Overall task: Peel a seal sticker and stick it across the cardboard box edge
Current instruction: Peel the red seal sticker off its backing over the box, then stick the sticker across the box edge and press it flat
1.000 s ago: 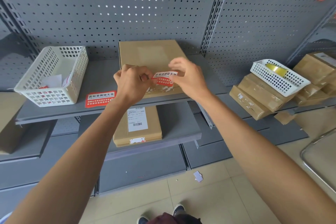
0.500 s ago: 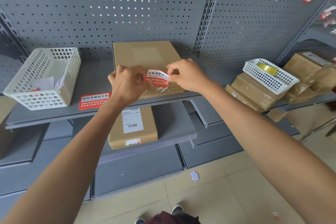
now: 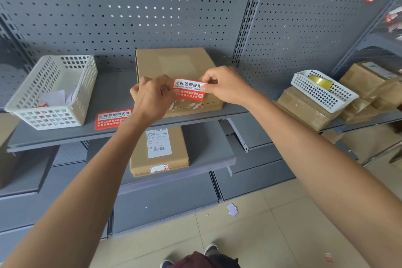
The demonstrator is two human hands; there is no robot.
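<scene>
seal sticker held taut over box

on a grey shelf, a cardboard box waits. left hand and right hand each pinch one end of the seal sticker, apparently to line it up across the front edge.

Grey shelf: cardboard box, white basket, red sticker.

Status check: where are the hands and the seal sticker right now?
Left hand and right hand both pinch the seal sticker. Sticker above the cardboard box front edge, not stuck yet. Nothing in the way.
</scene>
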